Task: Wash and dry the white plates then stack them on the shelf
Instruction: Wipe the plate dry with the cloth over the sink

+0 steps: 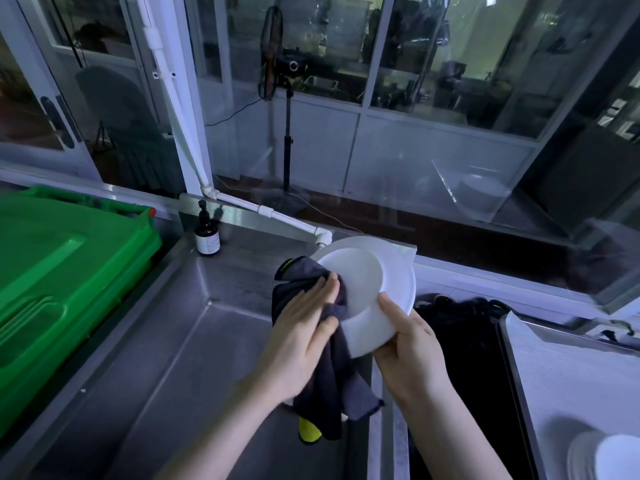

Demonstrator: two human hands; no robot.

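**Plate wiped over the sink**

The white plate is tilted above the steel sink. The right hand grips its lower rim, thumb on the face. The left hand presses a dark cloth to the plate's left side, fingers straight and together.

A white pipe ends just behind the plate. A soap bottle stands at the sink's far corner, beside a green bin. More plates are stacked on the desk to the right.
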